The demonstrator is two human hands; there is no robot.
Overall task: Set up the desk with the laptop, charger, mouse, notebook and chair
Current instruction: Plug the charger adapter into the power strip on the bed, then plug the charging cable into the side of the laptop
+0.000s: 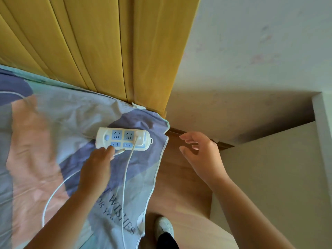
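Charger cable [125, 177] runs across the bed [36, 141] into the power strip [124, 139] lying near its corner. Left hand [98, 166] pinches a loose cable end [119, 151] beside the strip; right hand [203, 155] hovers open, empty, over the floor [179, 177].

Left hand [98, 167] at power strip [124, 139] (white)

A bed [45, 141] with a patchwork sheet of pink, lilac and pale blue carries 1 white power strip [124, 139] near its corner, with 2 white cables [125, 169] trailing across the fabric.
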